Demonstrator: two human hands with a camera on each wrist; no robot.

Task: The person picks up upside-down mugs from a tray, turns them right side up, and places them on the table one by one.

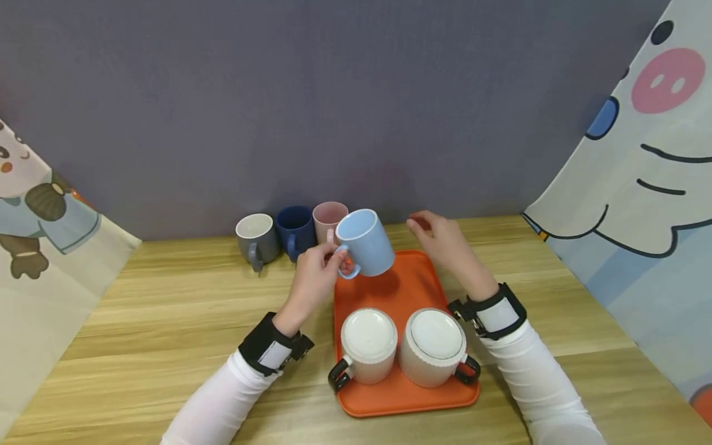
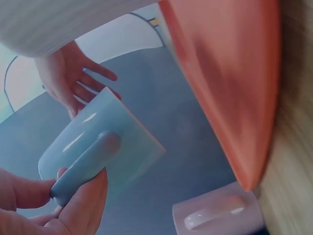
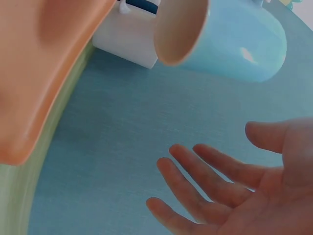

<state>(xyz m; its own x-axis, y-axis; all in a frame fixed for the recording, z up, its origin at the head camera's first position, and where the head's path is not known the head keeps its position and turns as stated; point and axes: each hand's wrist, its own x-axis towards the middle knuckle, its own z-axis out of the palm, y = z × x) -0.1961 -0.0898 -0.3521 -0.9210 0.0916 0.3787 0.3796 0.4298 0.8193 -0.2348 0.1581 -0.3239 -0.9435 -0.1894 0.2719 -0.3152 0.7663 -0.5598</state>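
Note:
A light blue mug [image 1: 366, 244] hangs tilted over the far part of an orange tray [image 1: 411, 278]. My left hand [image 1: 317, 272] grips it by the handle [image 2: 85, 166], thumb and fingers pinching the loop. To the right of the mug, my right hand [image 1: 445, 244] is held in the air, apart from it. In the right wrist view its fingers [image 3: 190, 188] are spread and hold nothing. Two white mugs with black handles, a left one [image 1: 369, 343] and a right one [image 1: 432, 346], stand upside down on the near part of the tray.
Along the back, left of the tray, a grey mug [image 1: 261, 241], a dark blue mug [image 1: 296, 232] and a pink mug [image 1: 329, 216] stand upright in a row. Behind them rises a grey panel [image 1: 334, 111]. Printed cloths flank the wooden table [image 1: 167, 321].

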